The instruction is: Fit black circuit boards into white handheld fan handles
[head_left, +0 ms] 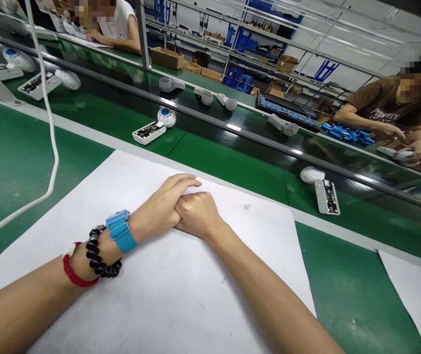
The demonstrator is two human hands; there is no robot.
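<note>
My left hand [161, 209] and my right hand [199, 212] meet over a large white sheet [181, 295] on the green bench. The left fingers are stretched out loosely above the right knuckles, and I see no object in them. Curled into a fist, my right hand presses against the left palm and thumb; no item shows in it. A blue wrist strap [122, 231], a black bead bracelet [98, 258] and a red cord bracelet [72, 270] circle my left wrist. Beyond the sheet lies a white handheld device [149, 132] with its circuit board exposed and a round head.
A dark conveyor belt [247, 123] crosses behind, carrying several similar devices. Another opened device [327, 196] lies at right. A white cable [51, 128] hangs at left. Two people sit across the belt; one handles a device near blue cylindrical parts [346, 132].
</note>
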